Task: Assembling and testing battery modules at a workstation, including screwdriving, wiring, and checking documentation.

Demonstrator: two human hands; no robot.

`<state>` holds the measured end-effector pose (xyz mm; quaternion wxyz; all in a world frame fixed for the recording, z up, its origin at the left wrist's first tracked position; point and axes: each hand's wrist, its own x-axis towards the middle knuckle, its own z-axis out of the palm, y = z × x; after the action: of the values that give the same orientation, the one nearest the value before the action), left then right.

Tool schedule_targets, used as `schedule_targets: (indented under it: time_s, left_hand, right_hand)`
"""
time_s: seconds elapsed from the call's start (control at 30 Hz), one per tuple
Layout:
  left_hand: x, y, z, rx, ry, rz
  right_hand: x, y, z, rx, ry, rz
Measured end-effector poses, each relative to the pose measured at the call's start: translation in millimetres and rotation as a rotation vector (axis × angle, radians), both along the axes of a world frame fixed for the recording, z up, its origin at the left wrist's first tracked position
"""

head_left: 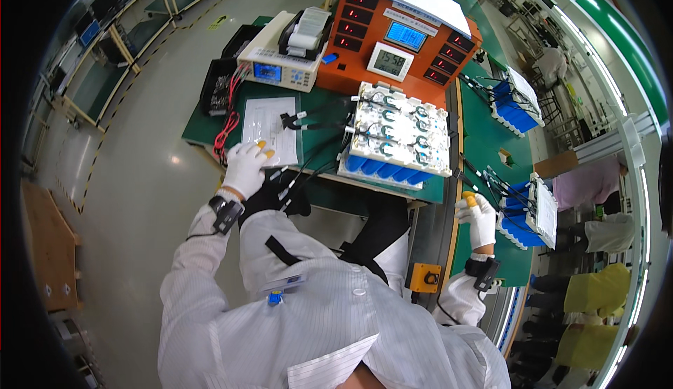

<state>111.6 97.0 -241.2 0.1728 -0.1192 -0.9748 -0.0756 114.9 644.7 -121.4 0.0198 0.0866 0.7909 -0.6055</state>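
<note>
My left hand [245, 169], in a white glove with yellow finger covers, lies with fingers stretched out at the lower edge of a sleeved paper sheet [270, 126]. To its right, black cables [315, 159] run toward a battery pack [399, 133] with blue cells and a white top frame. My right hand [478, 219], gloved the same way, is closed with fingertips drawn together beside the conveyor edge. Whatever it pinches, if anything, is too small to make out. Nearest to it is another blue battery pack [527, 210] with black leads.
Behind the first pack stands an orange test box [354, 73] with red displays and a small clock [390, 62]. A beige meter [280, 52] and a black bin [217, 87] with red leads are left of it. A third pack [517, 101] sits far right. People stand beyond.
</note>
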Motion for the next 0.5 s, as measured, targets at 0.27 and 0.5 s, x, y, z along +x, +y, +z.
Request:
schedule_targets:
  time_s: [0.27, 0.5]
  left_hand:
    - [36, -10, 111, 0.236, 0.282, 0.226]
    - [73, 98, 203, 0.535, 0.551, 0.271]
  right_hand:
    - [44, -43, 15, -0.083, -0.022, 0.185]
    - [62, -104, 20, -0.267, 0.056, 0.539]
